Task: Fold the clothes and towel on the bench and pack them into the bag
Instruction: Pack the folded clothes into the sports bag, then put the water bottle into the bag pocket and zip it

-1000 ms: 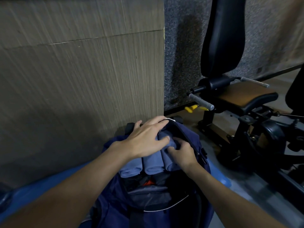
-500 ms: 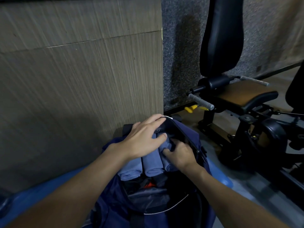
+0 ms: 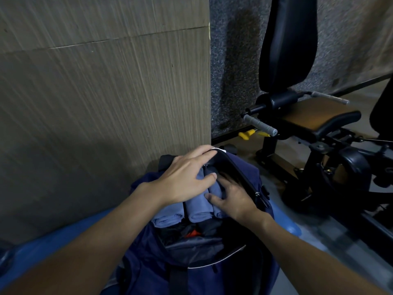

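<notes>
Nearest us, the navy blue fabric bag (image 3: 191,271) sits unzipped on the blue padded bench (image 3: 46,250), and its white-piped flap hangs toward us. Low inside the bag, at its near edge, lies dark clothing with a small orange patch (image 3: 192,233).

Just behind that, the blue-grey folded cloth (image 3: 196,210) fills the bag's mouth and shows three rounded folds side by side. Our left hand (image 3: 182,179) lies flat on top of it. Its fingers are straight and slightly apart, the tips reach the bag's far rim, and the thumb presses the cloth.

Our right hand (image 3: 232,198) is at the bag's right side with its thumb on the rightmost fold. Its fingers are spread and reach down between the cloth and the bag's wall, where the tips are lost in shadow.

Beyond the bag to the left rises a brown wood-grain wall panel (image 3: 102,92). Beyond it to the right stands a black gym machine with a brown seat pad (image 3: 314,120). A small yellow object (image 3: 246,134) lies on the floor between the machine and the bag.
</notes>
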